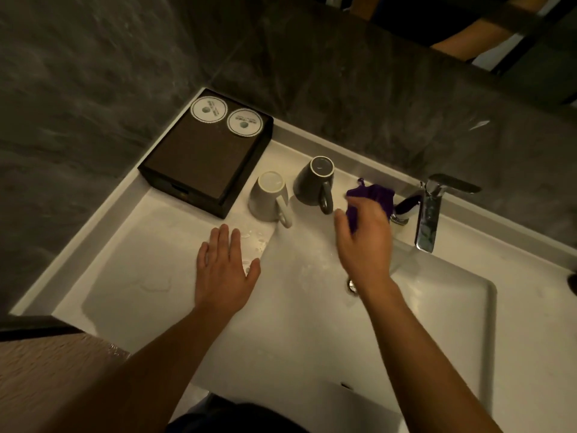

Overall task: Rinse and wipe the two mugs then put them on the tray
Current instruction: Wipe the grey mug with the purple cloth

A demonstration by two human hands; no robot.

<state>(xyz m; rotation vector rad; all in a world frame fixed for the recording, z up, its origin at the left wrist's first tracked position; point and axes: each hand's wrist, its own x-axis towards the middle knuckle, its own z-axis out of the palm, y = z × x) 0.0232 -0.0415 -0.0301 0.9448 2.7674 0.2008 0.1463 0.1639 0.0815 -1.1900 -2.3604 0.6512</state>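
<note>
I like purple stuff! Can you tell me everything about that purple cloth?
The purple cloth is small, soft-looking fabric, deep violet, bunched and wrinkled, with a tiny loop at its top corner. It sits on the white counter between the dark mug and the faucet. The right hand covers its lower part, fingers touching it.

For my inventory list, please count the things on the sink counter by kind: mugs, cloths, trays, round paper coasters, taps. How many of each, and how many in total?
Mugs: 2, both upside down (white mug, dark grey mug)
Cloths: 1 (purple cloth, at the right hand)
Trays: 1 (dark tray)
Paper coasters: 2 (far coaster, near coaster), on the tray
Taps: 1 (chrome tap)
Total: 7
</note>
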